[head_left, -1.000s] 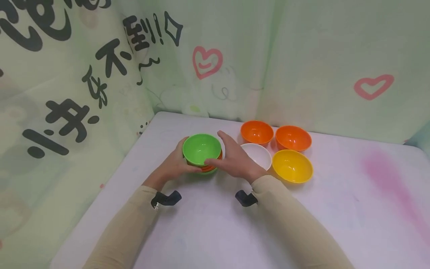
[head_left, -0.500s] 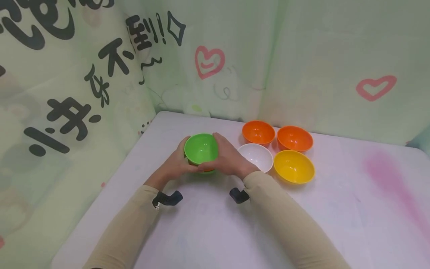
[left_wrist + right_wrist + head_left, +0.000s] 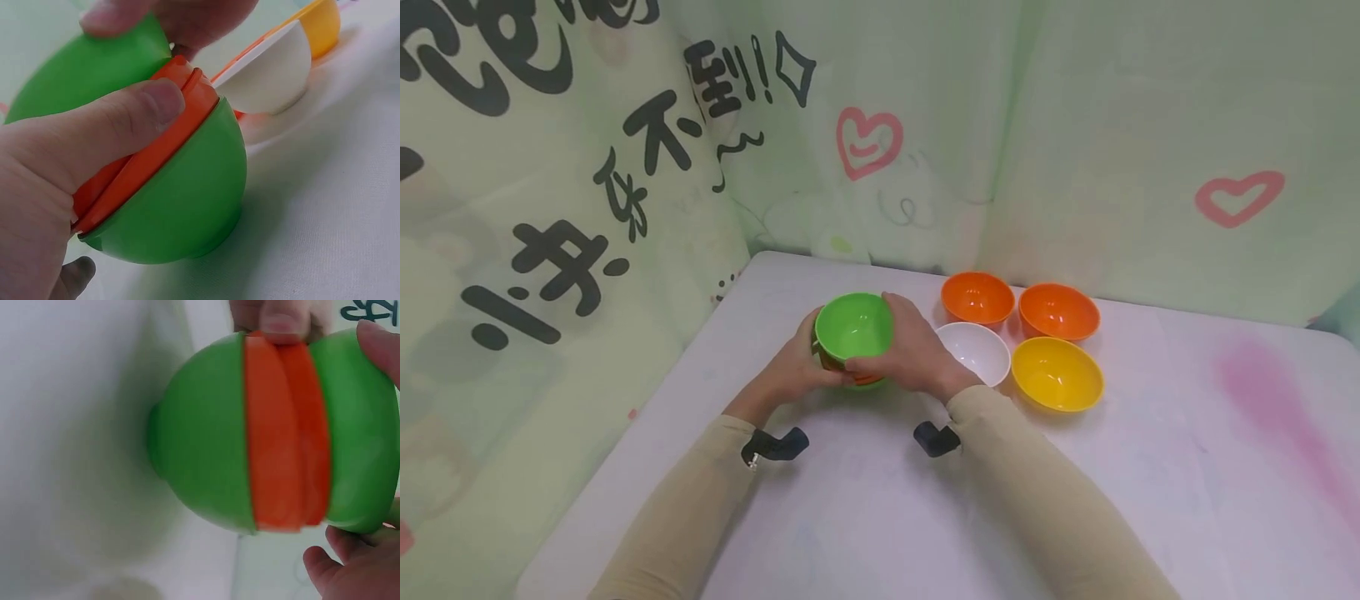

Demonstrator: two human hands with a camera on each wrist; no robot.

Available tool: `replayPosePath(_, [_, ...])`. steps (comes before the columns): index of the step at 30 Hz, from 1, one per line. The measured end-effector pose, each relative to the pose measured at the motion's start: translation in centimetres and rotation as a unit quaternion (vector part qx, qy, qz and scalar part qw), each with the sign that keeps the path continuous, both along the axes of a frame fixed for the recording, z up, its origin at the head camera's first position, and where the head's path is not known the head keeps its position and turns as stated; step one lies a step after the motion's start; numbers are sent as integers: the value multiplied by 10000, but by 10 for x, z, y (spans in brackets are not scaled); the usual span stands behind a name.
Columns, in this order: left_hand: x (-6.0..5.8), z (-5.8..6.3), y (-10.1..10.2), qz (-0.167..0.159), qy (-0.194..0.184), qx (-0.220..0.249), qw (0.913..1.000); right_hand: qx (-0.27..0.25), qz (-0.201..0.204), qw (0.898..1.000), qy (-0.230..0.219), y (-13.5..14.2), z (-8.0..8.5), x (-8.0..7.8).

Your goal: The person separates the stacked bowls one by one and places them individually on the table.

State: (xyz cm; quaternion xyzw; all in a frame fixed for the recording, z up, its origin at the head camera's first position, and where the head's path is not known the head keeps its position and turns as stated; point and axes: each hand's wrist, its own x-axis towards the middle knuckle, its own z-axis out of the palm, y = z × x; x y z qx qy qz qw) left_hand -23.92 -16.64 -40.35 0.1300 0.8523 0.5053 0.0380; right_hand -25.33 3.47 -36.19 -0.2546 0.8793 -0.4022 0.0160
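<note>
In the head view a stack of bowls sits at the left of the table, between both hands. My left hand [image 3: 786,367] grips the stack's side, its thumb lying across the rims of orange bowls [image 3: 272,437]. These orange bowls nest in a lower green bowl [image 3: 187,200], whose foot is at the table. My right hand [image 3: 916,343] holds the upper green bowl [image 3: 853,325] by its side, thumb at the front and fingers behind. In the right wrist view this upper bowl is tilted against the orange rims, with its lower part inside them.
Right of the stack are a white bowl [image 3: 976,350] and a yellow bowl [image 3: 1057,375]. Behind them stand two orange bowls [image 3: 977,298], near the back edge of the white table [image 3: 865,500]. A printed curtain [image 3: 1075,125] hangs behind and at the left.
My right hand has moved left and taken hold of the upper green bowl, which now sits slightly higher and tilted. The left hand stays on the stack.
</note>
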Motion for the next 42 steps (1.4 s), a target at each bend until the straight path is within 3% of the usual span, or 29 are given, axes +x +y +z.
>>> replayPosePath(6, [1,-2,0,61,-12,33,10000,-108,-337,9991,244,12,20,0])
replayPosePath(12, [1,-1,1,167,-214,-212,9994,-254,-622,9977,-37,34,43,4])
replayPosePath(16, [1,-1,2,292,-270,-349,9986,-220,-719,9972,-40,47,48,8])
replayPosePath(27, [1,2,7,393,-367,-457,9975,-223,-1007,9945,175,76,43,20])
replayPosePath(34, [2,3,7,408,-364,-494,9973,-461,-922,9945,178,91,35,29])
replayPosePath(42, [3,4,6,384,-376,-440,9976,-223,-817,9962,213,108,22,46])
